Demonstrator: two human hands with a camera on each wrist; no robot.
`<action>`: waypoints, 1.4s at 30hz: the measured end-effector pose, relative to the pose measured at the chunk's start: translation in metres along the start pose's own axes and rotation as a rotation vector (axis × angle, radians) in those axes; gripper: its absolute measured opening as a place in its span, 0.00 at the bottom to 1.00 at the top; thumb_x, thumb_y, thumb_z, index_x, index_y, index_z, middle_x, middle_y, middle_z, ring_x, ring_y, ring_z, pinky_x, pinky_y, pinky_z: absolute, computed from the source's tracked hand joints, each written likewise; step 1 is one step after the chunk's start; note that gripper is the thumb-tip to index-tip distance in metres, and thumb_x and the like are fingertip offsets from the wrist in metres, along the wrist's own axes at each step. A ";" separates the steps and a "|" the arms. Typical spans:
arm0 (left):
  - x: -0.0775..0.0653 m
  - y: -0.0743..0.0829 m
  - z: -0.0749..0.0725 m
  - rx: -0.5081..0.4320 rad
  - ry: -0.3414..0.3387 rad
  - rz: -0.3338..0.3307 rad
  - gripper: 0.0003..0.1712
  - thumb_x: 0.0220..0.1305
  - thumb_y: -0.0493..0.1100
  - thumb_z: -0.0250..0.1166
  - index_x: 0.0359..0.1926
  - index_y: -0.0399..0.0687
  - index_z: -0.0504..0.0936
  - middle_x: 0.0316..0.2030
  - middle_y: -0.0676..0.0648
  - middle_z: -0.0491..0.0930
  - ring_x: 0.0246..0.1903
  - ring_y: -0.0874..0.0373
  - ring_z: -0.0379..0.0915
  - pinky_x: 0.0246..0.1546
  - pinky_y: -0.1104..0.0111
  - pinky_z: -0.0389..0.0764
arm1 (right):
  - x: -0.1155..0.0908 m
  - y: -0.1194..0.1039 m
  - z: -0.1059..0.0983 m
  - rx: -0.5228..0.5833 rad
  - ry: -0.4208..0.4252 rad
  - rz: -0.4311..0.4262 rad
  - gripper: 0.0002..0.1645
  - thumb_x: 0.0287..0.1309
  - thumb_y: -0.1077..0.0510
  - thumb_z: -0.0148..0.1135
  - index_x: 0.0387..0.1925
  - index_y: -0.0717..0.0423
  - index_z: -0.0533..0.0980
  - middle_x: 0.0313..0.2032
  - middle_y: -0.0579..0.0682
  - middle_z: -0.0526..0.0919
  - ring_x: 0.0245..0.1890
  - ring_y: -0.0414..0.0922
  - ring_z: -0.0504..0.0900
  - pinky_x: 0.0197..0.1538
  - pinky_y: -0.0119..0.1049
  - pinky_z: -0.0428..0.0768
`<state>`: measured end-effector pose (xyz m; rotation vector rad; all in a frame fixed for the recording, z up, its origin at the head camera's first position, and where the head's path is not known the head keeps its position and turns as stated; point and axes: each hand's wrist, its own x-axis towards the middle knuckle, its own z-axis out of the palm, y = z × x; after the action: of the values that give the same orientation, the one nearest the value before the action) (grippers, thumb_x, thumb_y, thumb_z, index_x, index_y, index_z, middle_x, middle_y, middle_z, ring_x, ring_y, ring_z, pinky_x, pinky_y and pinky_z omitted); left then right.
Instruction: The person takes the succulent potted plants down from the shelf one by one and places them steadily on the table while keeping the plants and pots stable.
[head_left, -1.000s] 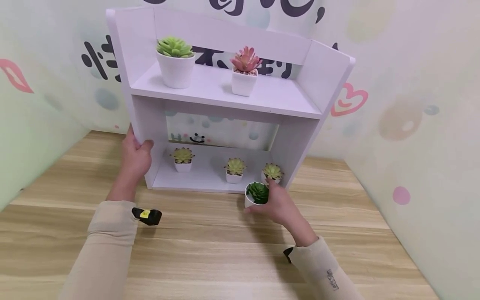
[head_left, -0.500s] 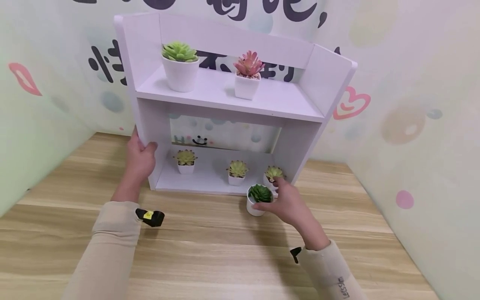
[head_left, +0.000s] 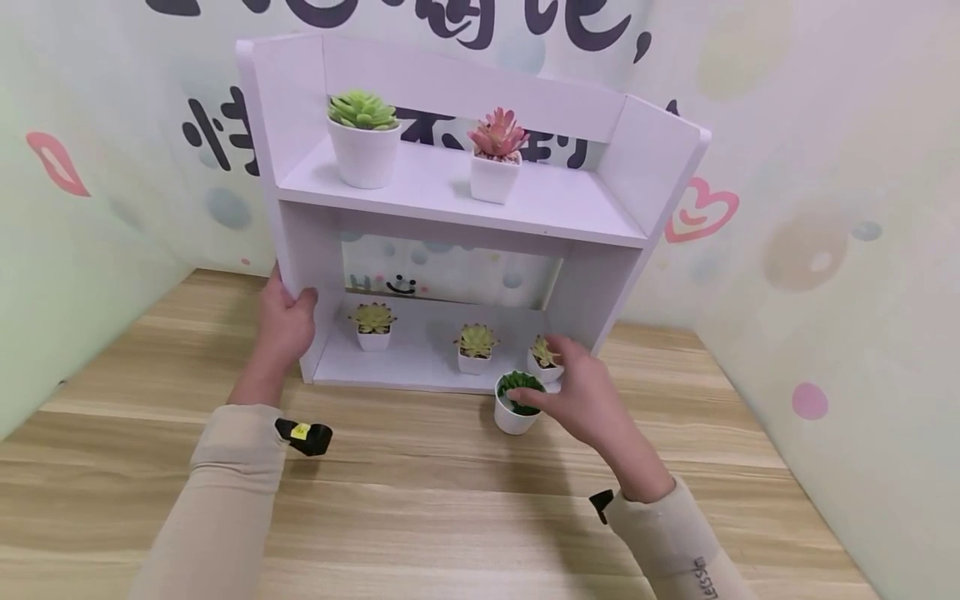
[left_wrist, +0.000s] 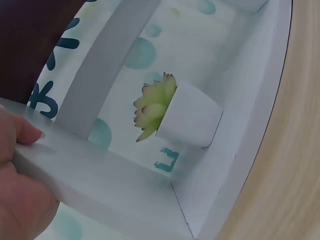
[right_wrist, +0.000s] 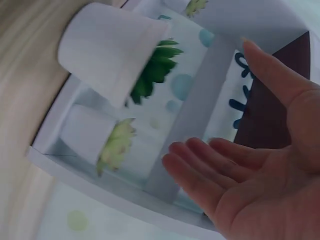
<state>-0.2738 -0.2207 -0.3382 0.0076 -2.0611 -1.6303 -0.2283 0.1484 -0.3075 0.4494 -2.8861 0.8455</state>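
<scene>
My left hand point(head_left: 287, 329) grips the left side panel of a white two-tier shelf point(head_left: 450, 202), its thumb on the inner face. A dark green succulent in a round white pot point(head_left: 514, 418) stands on the table just before the shelf's lower right front edge. Behind it, inside the right corner, sits a small yellow-green succulent point(head_left: 545, 367). Over these two pots my right hand point(head_left: 588, 398) is spread, thumb overlapping the dark green leaves in the head view. In the right wrist view that hand point(right_wrist: 255, 170) holds nothing, its palm apart from the dark green succulent's pot point(right_wrist: 107, 52).
Two more yellow-green succulents, one at left point(head_left: 373, 327) and one near the middle point(head_left: 475, 350), stand on the lower tier. The upper tier bears a large light green succulent point(head_left: 365, 142) and a pink one point(head_left: 497, 158). Patterned walls point(head_left: 862, 167) enclose the wooden table point(head_left: 420, 500).
My right hand has let go of the dark green succulent's pot and drawn slightly right, fingers opening wider. The left hand keeps its grip on the shelf. The head view has shifted a little.
</scene>
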 end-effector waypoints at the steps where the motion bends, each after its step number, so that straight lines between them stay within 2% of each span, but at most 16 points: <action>1: 0.001 -0.001 0.001 -0.003 0.006 0.004 0.31 0.72 0.32 0.45 0.74 0.36 0.58 0.69 0.31 0.68 0.69 0.39 0.63 0.71 0.42 0.64 | 0.000 -0.002 -0.002 0.000 0.011 -0.007 0.52 0.49 0.45 0.79 0.69 0.66 0.66 0.65 0.65 0.76 0.63 0.61 0.77 0.62 0.56 0.79; 5: 0.003 -0.002 0.004 -0.001 0.028 0.025 0.30 0.72 0.32 0.46 0.73 0.35 0.60 0.69 0.31 0.68 0.69 0.38 0.64 0.72 0.43 0.64 | -0.001 -0.012 -0.011 -0.011 0.067 -0.061 0.50 0.50 0.45 0.78 0.68 0.64 0.68 0.64 0.62 0.77 0.63 0.60 0.78 0.62 0.55 0.79; 8: 0.004 -0.002 0.005 -0.003 0.017 0.020 0.30 0.72 0.32 0.46 0.74 0.35 0.59 0.69 0.31 0.67 0.70 0.38 0.63 0.72 0.42 0.64 | -0.001 -0.019 -0.018 -0.017 0.107 -0.103 0.49 0.50 0.47 0.78 0.68 0.64 0.68 0.63 0.62 0.78 0.63 0.59 0.78 0.62 0.55 0.79; 16: 0.002 -0.002 0.007 -0.005 0.008 0.024 0.30 0.72 0.32 0.46 0.74 0.34 0.58 0.69 0.30 0.67 0.70 0.37 0.62 0.72 0.41 0.64 | 0.002 -0.033 -0.038 0.055 0.229 -0.211 0.44 0.50 0.51 0.79 0.66 0.62 0.71 0.63 0.58 0.78 0.62 0.55 0.79 0.65 0.50 0.79; 21: 0.000 -0.001 0.007 -0.011 0.015 0.021 0.30 0.71 0.31 0.46 0.73 0.32 0.57 0.69 0.29 0.67 0.70 0.36 0.62 0.72 0.41 0.64 | 0.009 -0.048 -0.055 0.094 0.316 -0.304 0.40 0.51 0.53 0.78 0.64 0.61 0.73 0.63 0.57 0.79 0.64 0.52 0.77 0.67 0.46 0.78; 25: -0.001 -0.001 0.005 -0.006 0.012 0.010 0.31 0.72 0.32 0.45 0.74 0.34 0.56 0.70 0.30 0.66 0.70 0.36 0.62 0.72 0.41 0.64 | 0.019 -0.063 -0.071 0.085 0.367 -0.347 0.40 0.52 0.52 0.78 0.64 0.61 0.73 0.63 0.56 0.79 0.65 0.51 0.76 0.68 0.45 0.77; 29: 0.000 -0.002 0.001 0.003 0.012 -0.001 0.31 0.72 0.33 0.46 0.75 0.36 0.56 0.71 0.31 0.65 0.71 0.35 0.61 0.72 0.40 0.63 | 0.038 -0.078 -0.088 0.122 0.328 -0.297 0.42 0.54 0.48 0.76 0.66 0.60 0.72 0.66 0.55 0.77 0.68 0.50 0.75 0.71 0.43 0.74; 34: 0.000 -0.004 -0.001 0.002 0.006 -0.010 0.32 0.73 0.33 0.45 0.76 0.37 0.55 0.72 0.31 0.64 0.72 0.35 0.60 0.72 0.39 0.62 | 0.063 -0.096 -0.102 0.212 0.205 -0.142 0.45 0.56 0.42 0.73 0.70 0.53 0.67 0.69 0.50 0.73 0.69 0.47 0.74 0.72 0.40 0.73; 37: -0.001 -0.004 0.000 -0.003 0.004 -0.014 0.32 0.73 0.33 0.45 0.76 0.37 0.55 0.71 0.31 0.64 0.71 0.35 0.60 0.72 0.39 0.62 | 0.074 -0.102 -0.107 0.208 0.159 -0.065 0.48 0.55 0.38 0.72 0.72 0.49 0.64 0.71 0.47 0.71 0.69 0.45 0.74 0.70 0.40 0.74; 42: -0.003 -0.003 0.001 -0.016 -0.003 0.001 0.31 0.73 0.33 0.45 0.75 0.37 0.55 0.70 0.30 0.65 0.70 0.36 0.60 0.71 0.38 0.63 | 0.089 -0.108 -0.112 0.185 0.116 -0.006 0.51 0.55 0.35 0.70 0.74 0.49 0.62 0.72 0.48 0.70 0.70 0.44 0.74 0.70 0.40 0.75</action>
<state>-0.2724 -0.2196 -0.3424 -0.0013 -2.0493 -1.6472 -0.2782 0.1002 -0.1423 0.4103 -2.7118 1.1042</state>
